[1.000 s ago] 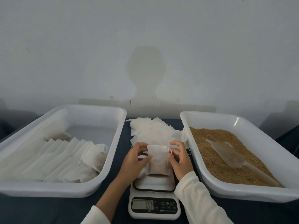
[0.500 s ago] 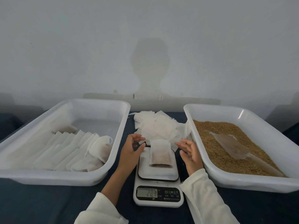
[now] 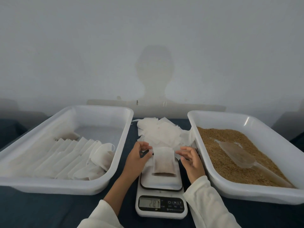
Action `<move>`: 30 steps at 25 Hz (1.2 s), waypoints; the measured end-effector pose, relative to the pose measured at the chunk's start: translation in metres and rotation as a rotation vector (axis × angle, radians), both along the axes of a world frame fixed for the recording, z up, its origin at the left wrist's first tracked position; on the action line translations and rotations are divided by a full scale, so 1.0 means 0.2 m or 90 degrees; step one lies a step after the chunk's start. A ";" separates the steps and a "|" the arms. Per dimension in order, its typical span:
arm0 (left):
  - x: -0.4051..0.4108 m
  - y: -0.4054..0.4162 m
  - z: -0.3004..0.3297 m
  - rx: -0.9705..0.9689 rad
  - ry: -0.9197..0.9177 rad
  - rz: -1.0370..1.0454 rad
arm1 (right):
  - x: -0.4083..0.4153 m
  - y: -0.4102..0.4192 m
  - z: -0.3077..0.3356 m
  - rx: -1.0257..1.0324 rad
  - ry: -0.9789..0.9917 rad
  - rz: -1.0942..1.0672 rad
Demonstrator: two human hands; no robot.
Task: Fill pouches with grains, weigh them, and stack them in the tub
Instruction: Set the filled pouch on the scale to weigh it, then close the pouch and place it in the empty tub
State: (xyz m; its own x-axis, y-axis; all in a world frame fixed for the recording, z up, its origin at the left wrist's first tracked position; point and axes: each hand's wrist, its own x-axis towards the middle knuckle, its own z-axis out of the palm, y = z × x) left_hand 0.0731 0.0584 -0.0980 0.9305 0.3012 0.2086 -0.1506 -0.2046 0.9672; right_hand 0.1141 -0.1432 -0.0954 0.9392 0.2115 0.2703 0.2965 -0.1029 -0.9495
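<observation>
Filled pouch (image 3: 163,162) lies flat on the scale (image 3: 161,191), center of counter. Left hand (image 3: 137,156) at its 9 o'clock, right hand (image 3: 191,157) at 3 o'clock, fingers loosely spread, gripping nothing.

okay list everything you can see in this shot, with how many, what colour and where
Filled pouch: one, white, on the scale.
Scale: one, white, centre front.
Empty pouches: a pile, white, behind the scale.
Left tub: one, white, holding stacked pouches, a row.
Right tub: one, white, holding brown grains.
Scoop: one, clear, lying on the grains.
Table: dark blue.
Left hand: beside the filled pouch.
Right hand: fingers relaxed, beside it.
</observation>
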 end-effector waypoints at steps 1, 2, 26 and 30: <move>0.02 -0.01 0.01 0.011 0.037 -0.022 | 0.02 0.01 0.01 -0.018 0.016 0.002; 0.03 -0.01 0.03 0.039 0.080 -0.040 | 0.04 0.03 0.02 -0.042 0.036 0.006; -0.02 0.77 0.74 0.055 0.096 0.190 | -0.05 0.72 0.62 -0.223 -0.073 0.241; 0.01 1.11 0.60 0.074 0.158 0.278 | -0.08 0.84 0.56 -0.303 -0.108 0.298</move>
